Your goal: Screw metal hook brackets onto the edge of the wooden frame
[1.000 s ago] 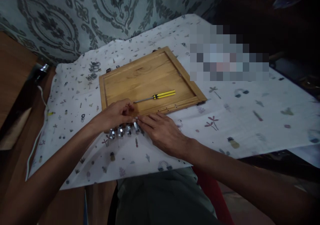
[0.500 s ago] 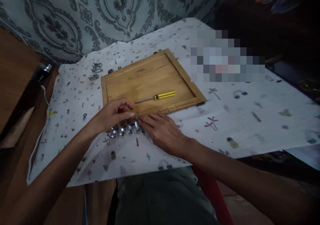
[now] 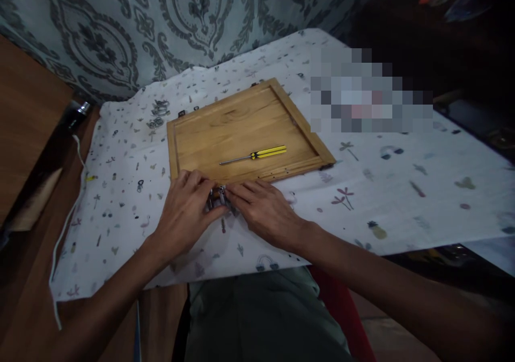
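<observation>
The wooden board [image 3: 237,128] is lying flat on the printed tablecloth [image 3: 402,201], apparently leaving its near edge reachable; it is showing warm brown grain inside a raised frame. There, the left hand [image 3: 185,204] is curving, the right hand [image 3: 263,207] resting beside it, perhaps steadying; whether either is gripping, I cannot tell. A yellow-handled screwdriver [image 3: 265,152] is waiting on the board, probably for handiness. Shiny metal fittings [image 3: 222,191] are sitting between the hands.

On my feed, grey damask-patterned fabric [image 3: 197,13] spans the far side; a white cable [image 3: 83,187] trails along the left, with a brown wooden panel [image 3: 32,120] farther left.
</observation>
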Motion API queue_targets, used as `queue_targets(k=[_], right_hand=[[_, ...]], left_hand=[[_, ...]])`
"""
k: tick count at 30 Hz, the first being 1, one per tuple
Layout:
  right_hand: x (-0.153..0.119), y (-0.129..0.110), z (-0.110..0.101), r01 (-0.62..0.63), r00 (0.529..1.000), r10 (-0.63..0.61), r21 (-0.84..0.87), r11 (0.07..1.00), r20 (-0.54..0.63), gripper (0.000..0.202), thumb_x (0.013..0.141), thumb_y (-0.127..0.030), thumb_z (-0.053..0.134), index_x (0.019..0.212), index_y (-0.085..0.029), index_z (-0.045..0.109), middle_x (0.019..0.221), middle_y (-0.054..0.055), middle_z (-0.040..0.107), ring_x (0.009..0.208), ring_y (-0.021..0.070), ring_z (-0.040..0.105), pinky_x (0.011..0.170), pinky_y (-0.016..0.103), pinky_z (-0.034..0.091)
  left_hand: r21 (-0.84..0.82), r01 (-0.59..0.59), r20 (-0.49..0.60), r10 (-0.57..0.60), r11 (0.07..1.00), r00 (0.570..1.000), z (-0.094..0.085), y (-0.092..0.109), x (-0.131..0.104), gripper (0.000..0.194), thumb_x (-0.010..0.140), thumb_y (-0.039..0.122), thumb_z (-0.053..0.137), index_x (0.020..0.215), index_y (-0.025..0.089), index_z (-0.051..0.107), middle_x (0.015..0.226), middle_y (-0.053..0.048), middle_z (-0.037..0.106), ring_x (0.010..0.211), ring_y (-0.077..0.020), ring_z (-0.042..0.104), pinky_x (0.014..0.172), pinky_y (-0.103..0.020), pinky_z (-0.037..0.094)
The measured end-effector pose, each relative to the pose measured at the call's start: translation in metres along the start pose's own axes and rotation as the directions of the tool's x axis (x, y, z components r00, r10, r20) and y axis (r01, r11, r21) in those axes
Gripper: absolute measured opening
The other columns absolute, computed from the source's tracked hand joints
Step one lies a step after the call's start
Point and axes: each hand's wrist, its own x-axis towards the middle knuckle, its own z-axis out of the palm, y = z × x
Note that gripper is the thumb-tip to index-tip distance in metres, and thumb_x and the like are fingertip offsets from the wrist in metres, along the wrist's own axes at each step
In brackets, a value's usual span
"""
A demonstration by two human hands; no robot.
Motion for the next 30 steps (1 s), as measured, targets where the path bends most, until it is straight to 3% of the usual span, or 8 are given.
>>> queue_targets(k=[15, 25, 30], right_hand=[[-0.0016, -0.0003, 0.0023, -0.008, 1.000, 0.008, 0.002, 1.000, -0.005, 0.028, 0.097, -0.005, 0.058, 0.121, -0.007, 0.072, 0.115, 0.015, 0.079, 0.095, 0.0264, 0.067, 0.080, 0.040, 0.053], [-0.0051, 0.0023, 0.0051, -0.096, 0.979, 0.112, 0.097, 0.991, -0.172, 0.035, 0.096, 0.000, 0.050, 0.120, -0.006, 0.075, 0.114, 0.018, 0.079, 0.104, 0.0276, 0.072, 0.090, 0.041, 0.063], [-0.0029, 0.0007, 0.0040, -0.084, 0.981, 0.091, 0.049, 0.995, -0.172, 0.035, 0.097, 0.000, 0.048, 0.118, -0.006, 0.075, 0.112, 0.017, 0.080, 0.101, 0.0264, 0.073, 0.086, 0.038, 0.064]], left_hand=[[-0.006, -0.028, 0.013, 0.028, 1.000, 1.000, 0.0003, 0.0013, 0.0020, 0.021, 0.087, 0.032, 0.085, 0.094, 0.015, 0.075, 0.101, -0.008, 0.067, 0.098, -0.0284, 0.058, 0.087, -0.043, 0.050], [-0.027, -0.058, 0.038, 0.059, 0.998, 0.998, -0.0008, -0.0039, 0.0029, 0.028, 0.088, 0.039, 0.085, 0.100, 0.015, 0.078, 0.106, -0.009, 0.070, 0.103, -0.0302, 0.060, 0.089, -0.046, 0.052], [-0.017, -0.031, 0.047, 0.031, 0.999, 0.998, -0.0003, -0.0021, 0.0036, 0.028, 0.087, 0.041, 0.085, 0.095, 0.016, 0.077, 0.105, -0.008, 0.070, 0.103, -0.0299, 0.060, 0.089, -0.046, 0.052]])
